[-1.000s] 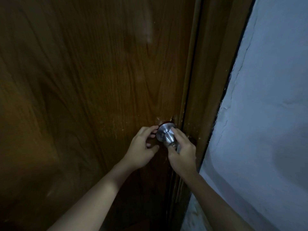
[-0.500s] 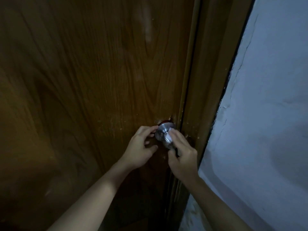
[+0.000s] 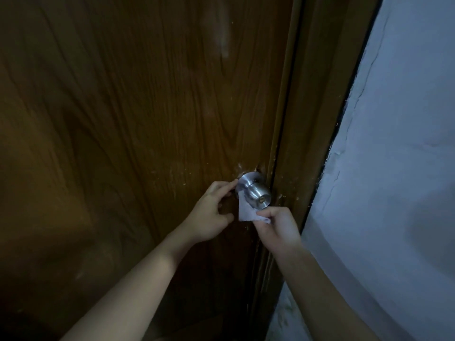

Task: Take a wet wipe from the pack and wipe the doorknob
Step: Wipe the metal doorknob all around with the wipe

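Now right hand [image 3: 278,230] below doorknob [image 3: 256,193]

Two bare arms, nothing worn.

From my feed, my left hand [image 3: 211,212] and right hand [image 3: 279,228] are ungloved, with no rings, watch or bracelet showing. Both forearms are uncovered down to the bottom edge; no sleeve reaches into view.

A dim home interior — a wood-grain door [image 3: 147,119] in its frame [image 3: 320,119] beside a cracked painted wall [image 3: 398,143].
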Tool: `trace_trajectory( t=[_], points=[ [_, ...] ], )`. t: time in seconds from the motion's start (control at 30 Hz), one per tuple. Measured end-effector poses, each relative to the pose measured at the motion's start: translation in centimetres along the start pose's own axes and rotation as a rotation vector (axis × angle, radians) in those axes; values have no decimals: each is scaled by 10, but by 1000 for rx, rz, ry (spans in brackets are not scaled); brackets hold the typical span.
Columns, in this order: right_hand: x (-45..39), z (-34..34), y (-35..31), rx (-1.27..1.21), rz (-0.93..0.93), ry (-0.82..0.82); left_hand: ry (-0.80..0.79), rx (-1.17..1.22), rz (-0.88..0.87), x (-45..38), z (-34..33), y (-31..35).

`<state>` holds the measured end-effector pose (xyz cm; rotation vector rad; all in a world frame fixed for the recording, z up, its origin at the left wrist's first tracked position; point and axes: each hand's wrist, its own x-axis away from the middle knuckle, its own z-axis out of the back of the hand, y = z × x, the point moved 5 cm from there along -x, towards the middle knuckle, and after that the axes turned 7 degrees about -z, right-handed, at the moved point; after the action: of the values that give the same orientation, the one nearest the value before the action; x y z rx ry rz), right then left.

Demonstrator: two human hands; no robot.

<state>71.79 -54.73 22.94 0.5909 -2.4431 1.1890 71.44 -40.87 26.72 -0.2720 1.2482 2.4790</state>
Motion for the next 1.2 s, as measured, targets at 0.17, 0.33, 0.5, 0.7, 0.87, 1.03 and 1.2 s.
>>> trace_trajectory(
  t=[0.17,0.33,0.5,0.7,0.87,1.03,1.2],
  points=[
    [-2,-2,-5,-34,-38,-20,-24,-11,7,0,-1,-2],
    [0,-1,-1,-199,-68,-199,-28,-21,9,0,-1,-2],
    [15,4,15,140,-26,-292,141,85,16,9,1,1],
    [32,-5,4,525,389,-215,159,723,260,38,-30,11],
    [36,-10,-9,840,684,-64,354,755,312,33,-32,15],
    [35,-3,-43,959,963,88,529,573,617,41,-18,-8],
    [9,-1,-44,974,646,-176,302,633,744,31,-39,-5]
  ],
)
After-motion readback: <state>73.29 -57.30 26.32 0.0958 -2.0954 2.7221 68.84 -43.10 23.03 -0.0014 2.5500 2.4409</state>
